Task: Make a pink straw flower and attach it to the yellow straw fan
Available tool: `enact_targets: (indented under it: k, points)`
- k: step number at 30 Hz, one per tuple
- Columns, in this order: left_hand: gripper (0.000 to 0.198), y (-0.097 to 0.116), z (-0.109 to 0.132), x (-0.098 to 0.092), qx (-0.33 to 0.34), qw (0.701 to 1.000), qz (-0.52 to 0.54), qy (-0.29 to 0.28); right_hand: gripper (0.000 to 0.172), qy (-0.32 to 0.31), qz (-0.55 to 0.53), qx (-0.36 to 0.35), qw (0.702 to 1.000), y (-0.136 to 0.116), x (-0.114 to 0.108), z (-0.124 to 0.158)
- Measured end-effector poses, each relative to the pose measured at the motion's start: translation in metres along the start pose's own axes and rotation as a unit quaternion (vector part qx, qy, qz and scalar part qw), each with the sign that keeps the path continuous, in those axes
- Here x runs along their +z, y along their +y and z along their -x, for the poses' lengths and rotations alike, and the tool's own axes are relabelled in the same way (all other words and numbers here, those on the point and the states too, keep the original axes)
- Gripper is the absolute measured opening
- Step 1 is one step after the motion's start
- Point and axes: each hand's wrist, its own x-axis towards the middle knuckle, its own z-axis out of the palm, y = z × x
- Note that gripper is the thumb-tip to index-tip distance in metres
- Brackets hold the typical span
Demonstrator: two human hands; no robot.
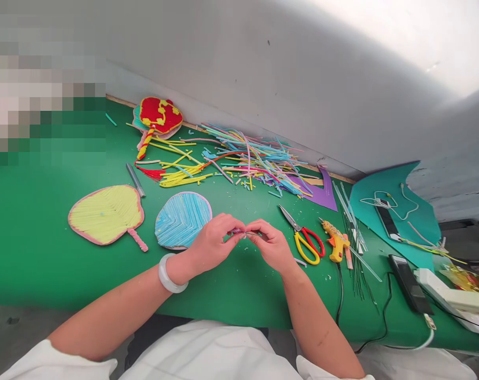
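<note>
With the left hand, pinching a small purplish piece near the centre of the frame; with the right hand, gripping a thin dark strand just beside it, thumb against fingers. Meeting almost tip to tip above the green tabletop, too closely to tell whether joined or separate. Probably at a fine fingertip stage, twisting or fitting rather than cutting or gluing, judging by the scissors and glue gun lying unheld right of centre. To go on, likely to need a steady pinch on the left and a small, controlled turn or pull on the right. Lying left of centre, partly covered by the left hand: a blue leaf-shaped piece. Farther left, a yellow-green fan with a pink edge. Heaped across the upper middle, loose coloured sticks.
</note>
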Motion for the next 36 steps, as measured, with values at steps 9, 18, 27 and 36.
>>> enact_targets:
  k: [9,18,27,36]
  points:
    - [0.007,0.0,-0.001,0.0,-0.019,0.999,0.021,0.017,0.018,0.022,-0.001,-0.041,0.999,0.001,0.012,0.01]
    - [0.004,-0.002,-0.001,0.002,-0.041,0.998,0.028,0.029,0.012,0.098,0.028,-0.057,0.993,-0.001,0.022,0.008]
    - [0.009,-0.005,-0.001,0.002,-0.001,1.0,-0.009,0.007,0.014,0.119,0.068,-0.082,0.987,0.001,0.022,0.007]
    - [0.008,-0.008,-0.002,0.003,-0.007,1.0,-0.011,0.013,0.013,0.118,0.127,-0.101,0.98,0.004,0.024,0.008]
